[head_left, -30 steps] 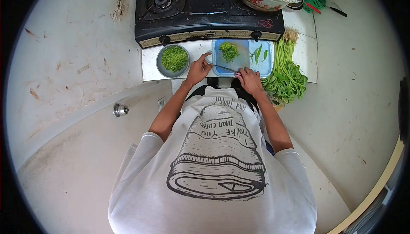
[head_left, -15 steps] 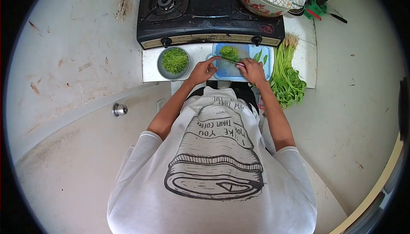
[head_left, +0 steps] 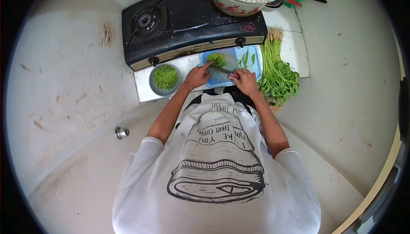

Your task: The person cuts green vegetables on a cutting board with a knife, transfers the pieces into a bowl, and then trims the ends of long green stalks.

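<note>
One knife (head_left: 222,69) stretches between the hands (head_left: 197,77) (head_left: 246,81).

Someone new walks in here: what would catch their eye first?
Probably the white shirt, its big black drawing filling the lower middle. Above it in the picture, the right hand grips a knife over a blue board with a heap of chopped greens. Just right of the board lies a bright leafy bunch.

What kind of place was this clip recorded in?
Probably a small home kitchen: a two-knob gas stove on a white counter, a cloth-covered flowered pot on the stove, and a blue cutting board with chopped greens.
</note>
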`<state>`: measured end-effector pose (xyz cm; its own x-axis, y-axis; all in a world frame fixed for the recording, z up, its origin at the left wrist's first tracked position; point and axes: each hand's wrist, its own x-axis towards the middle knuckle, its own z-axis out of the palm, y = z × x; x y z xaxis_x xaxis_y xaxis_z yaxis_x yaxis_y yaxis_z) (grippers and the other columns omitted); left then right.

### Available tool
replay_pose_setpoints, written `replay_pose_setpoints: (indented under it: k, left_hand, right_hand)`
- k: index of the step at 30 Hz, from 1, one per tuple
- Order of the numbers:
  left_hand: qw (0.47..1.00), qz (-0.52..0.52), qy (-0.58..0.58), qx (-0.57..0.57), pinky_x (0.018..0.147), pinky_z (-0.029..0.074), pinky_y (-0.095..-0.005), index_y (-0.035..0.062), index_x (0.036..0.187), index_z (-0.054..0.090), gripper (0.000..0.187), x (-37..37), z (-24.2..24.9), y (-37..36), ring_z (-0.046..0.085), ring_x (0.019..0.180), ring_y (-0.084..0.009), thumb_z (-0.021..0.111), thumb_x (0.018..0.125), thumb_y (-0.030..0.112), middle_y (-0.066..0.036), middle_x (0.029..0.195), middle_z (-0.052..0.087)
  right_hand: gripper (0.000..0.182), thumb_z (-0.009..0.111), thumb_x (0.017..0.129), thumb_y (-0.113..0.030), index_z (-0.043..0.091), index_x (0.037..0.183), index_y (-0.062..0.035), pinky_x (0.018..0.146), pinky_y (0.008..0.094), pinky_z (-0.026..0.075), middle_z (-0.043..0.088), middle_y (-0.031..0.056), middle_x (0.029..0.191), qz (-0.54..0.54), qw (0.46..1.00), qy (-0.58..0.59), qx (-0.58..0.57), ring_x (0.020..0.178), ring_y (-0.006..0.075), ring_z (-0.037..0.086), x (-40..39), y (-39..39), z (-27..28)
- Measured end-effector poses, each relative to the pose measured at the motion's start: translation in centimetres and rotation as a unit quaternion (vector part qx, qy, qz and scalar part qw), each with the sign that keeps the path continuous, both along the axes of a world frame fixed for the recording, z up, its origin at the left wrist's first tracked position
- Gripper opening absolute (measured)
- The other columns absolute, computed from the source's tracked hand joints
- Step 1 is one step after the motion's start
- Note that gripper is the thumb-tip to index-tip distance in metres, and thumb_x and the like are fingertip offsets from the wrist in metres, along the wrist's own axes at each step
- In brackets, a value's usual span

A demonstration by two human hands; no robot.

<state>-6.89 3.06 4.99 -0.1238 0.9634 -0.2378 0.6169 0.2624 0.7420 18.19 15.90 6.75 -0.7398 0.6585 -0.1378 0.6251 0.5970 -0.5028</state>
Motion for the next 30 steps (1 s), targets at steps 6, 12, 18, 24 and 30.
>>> replay_pose_setpoints:
  k: [6,12,18,24,30]
  left_hand:
    - [1.000,0.018,-0.001,0.014,0.068,0.053,-0.0495,0.0160,0.142,0.057,0.052,-0.3,0.5,0.8,0.067,0.067,-0.0370,0.067,0.091,0.019,-0.015,0.071,0.067]
    - [0.996,-0.042,0.013,0.073,0.075,0.055,-0.0455,0.0102,0.124,0.068,0.031,2.1,1.0,5.4,0.069,0.082,-0.0342,0.064,0.094,0.016,-0.015,0.088,0.069]
    - [0.972,-0.186,0.070,0.127,0.087,0.055,-0.0462,0.0089,0.119,0.069,0.029,5.7,1.2,11.2,0.067,0.103,-0.0339,0.063,0.091,0.010,-0.011,0.117,0.064]
    - [0.924,-0.326,0.137,0.146,0.096,0.053,-0.0433,0.0120,0.121,0.067,0.038,8.4,-2.0,16.6,0.063,0.110,-0.0332,0.063,0.085,0.003,-0.009,0.122,0.062]
    - [0.906,-0.362,0.185,0.120,0.094,0.053,-0.0428,0.0140,0.123,0.064,0.042,9.4,-3.4,18.4,0.062,0.111,-0.0324,0.061,0.083,0.000,-0.008,0.119,0.065]
  right_hand:
    - [0.036,0.069,0.095,-0.037,0.071,0.100,-0.0019,0.078,0.0453,0.052,0.067,0.0184,0.090,-0.061,0.992,0.060,-0.095,0.086,0.0398,0.066,4.6,-1.7,-0.4]
    - [0.039,0.069,0.096,-0.038,0.070,0.097,0.0012,0.077,0.0468,0.051,0.068,0.0221,0.088,-0.131,0.974,0.046,-0.178,0.083,0.0399,0.067,8.9,-1.1,-0.1]
    - [0.041,0.069,0.097,-0.039,0.070,0.098,0.0013,0.076,0.0465,0.052,0.071,0.0232,0.088,-0.205,0.955,0.041,-0.211,0.083,0.0398,0.068,12.4,-0.2,0.0]
    - [0.042,0.069,0.097,-0.040,0.069,0.097,0.0013,0.069,0.0450,0.050,0.069,0.0227,0.083,-0.255,0.939,0.077,-0.217,0.074,0.0378,0.067,15.0,-1.2,-0.6]
    - [0.042,0.070,0.098,-0.039,0.067,0.093,0.0030,0.065,0.0424,0.047,0.066,0.0213,0.076,-0.290,0.923,0.124,-0.221,0.066,0.0331,0.061,17.4,-2.2,-0.8]
